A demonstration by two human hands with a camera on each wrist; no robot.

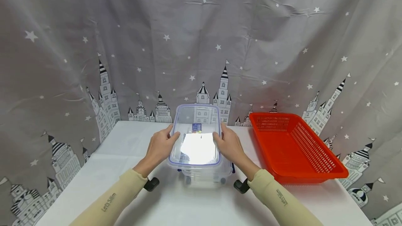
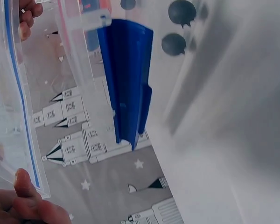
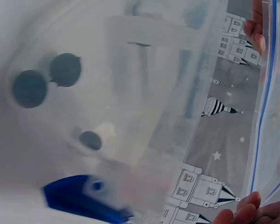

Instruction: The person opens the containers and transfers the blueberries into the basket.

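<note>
Both hands hold a clear plastic lid with a blue-edged seal, tilted over a translucent storage box. My left hand grips the lid's left edge, thumb on its upper face. On the opposite edge, my right hand holds it the same way. A small blue printed label shows through the lid. In the left wrist view, a blue latch hangs swung out from the box's side. The right wrist view shows another blue latch and dark round spots on the box. Glare hides the box's contents.
A red plastic basket with slotted sides stands to the right on the white table. Behind the table hangs a grey curtain printed with stars and castles. Small black devices are strapped beneath both wrists.
</note>
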